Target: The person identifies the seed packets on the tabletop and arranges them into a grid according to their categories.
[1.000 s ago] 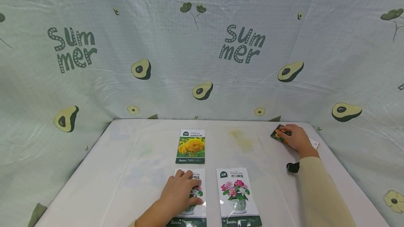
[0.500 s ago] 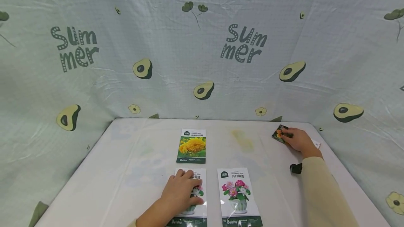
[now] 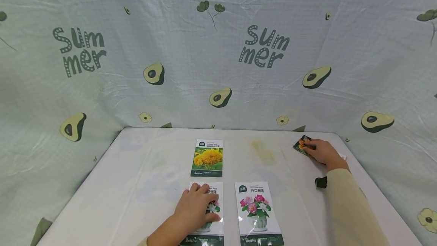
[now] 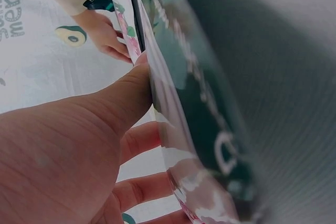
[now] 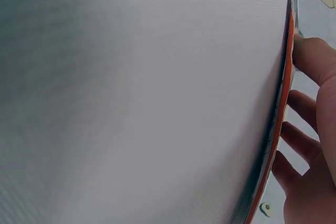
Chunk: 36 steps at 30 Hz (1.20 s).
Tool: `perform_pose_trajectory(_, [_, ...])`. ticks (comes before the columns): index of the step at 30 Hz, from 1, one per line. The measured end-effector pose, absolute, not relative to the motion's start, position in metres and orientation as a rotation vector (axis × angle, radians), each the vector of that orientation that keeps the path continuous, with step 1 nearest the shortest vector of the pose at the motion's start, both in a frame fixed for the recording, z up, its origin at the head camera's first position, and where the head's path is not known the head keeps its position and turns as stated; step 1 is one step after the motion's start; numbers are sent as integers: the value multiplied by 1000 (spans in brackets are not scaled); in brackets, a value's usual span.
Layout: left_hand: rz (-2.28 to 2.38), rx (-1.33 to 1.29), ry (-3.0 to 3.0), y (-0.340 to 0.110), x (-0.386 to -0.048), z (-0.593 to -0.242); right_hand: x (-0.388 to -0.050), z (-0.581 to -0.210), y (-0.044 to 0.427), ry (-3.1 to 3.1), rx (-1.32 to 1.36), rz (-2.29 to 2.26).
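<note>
My left hand (image 3: 194,207) rests on a white seed packet (image 3: 212,234) with pink flowers in a bowl, which lies flat near the front of the table. Its thumb and fingertips touch the packet's upper face in the left wrist view. At the back right, my right hand (image 3: 321,152) has its fingertips on a dark seed packet (image 3: 300,144) with orange flowers. The hand hides much of that packet. Seen from the right wrist, the thumb and fingers (image 5: 302,139) touch one side of the thin packet, whose edge shows orange.
A matching white seed packet (image 3: 258,215) lies right of the left hand. Behind them lies a yellow-flower seed packet (image 3: 207,158). A white corner (image 3: 343,156) shows beyond the right wrist. The white table (image 3: 112,193) meets a printed curtain (image 3: 184,48) at its back and sides.
The right hand has shifted very slightly right and down over the dark packet compared with one second ago. The left hand stays in place on its packet.
</note>
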<state>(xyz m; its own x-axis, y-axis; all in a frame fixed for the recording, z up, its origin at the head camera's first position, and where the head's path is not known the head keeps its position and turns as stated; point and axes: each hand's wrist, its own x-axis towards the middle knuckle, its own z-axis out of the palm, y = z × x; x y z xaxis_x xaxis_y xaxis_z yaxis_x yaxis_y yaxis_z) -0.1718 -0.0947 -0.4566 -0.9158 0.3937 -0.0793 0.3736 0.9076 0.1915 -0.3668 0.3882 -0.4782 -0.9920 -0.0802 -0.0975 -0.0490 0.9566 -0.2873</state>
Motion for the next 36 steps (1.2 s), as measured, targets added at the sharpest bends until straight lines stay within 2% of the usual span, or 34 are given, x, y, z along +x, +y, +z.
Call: perform_pose_trajectory(36, [253,607,2953,-96,-174,-459,-359,-457,359,2934,-99,-253])
